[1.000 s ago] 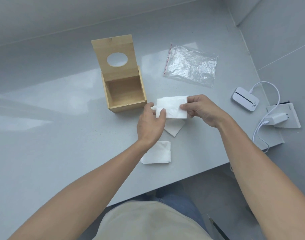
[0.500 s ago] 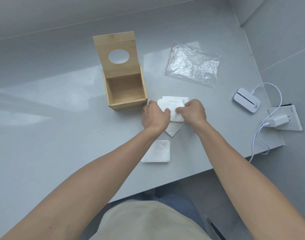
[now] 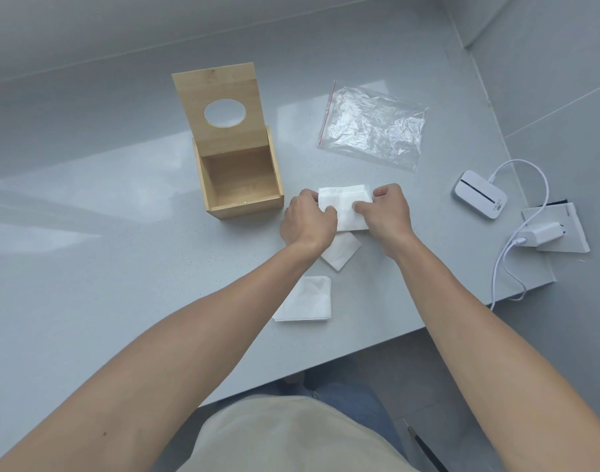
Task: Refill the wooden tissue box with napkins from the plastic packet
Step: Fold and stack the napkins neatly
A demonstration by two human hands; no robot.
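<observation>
Folding or squaring up a napkin [image 3: 346, 209] looks like the step in hand: the left hand [image 3: 307, 221] and the right hand [image 3: 385, 214] both pinch it, thumb over and fingers behind, one at each side edge, so each grip is closed on the same white sheet. It is held low over the bench [image 3: 104, 267], just right of the wooden box [image 3: 239, 180] and not yet inside it.

The box stands open, its lid [image 3: 220, 103] tipped up at the far side, the round hole showing. Its inside appears bare wood, so the refill has hardly begun, as far as I can judge.

The next move probably calls for carrying the napkin a short way left, over the near wall of the box, and laying it flat on the bottom without letting it unfold.

Counting: one box, one plastic packet [image 3: 373, 129], which lies flat, looks empty and sits far right of the box. Three napkin pieces are visible: the one held, a second [image 3: 341, 252] lying partly under the hands, and a third [image 3: 307, 299] nearer the bench edge. Whether those are single sheets or small stacks I cannot tell.

At the right lie one small white device [image 3: 479, 199], one white plug [image 3: 538, 233] and one cable [image 3: 506, 264].
</observation>
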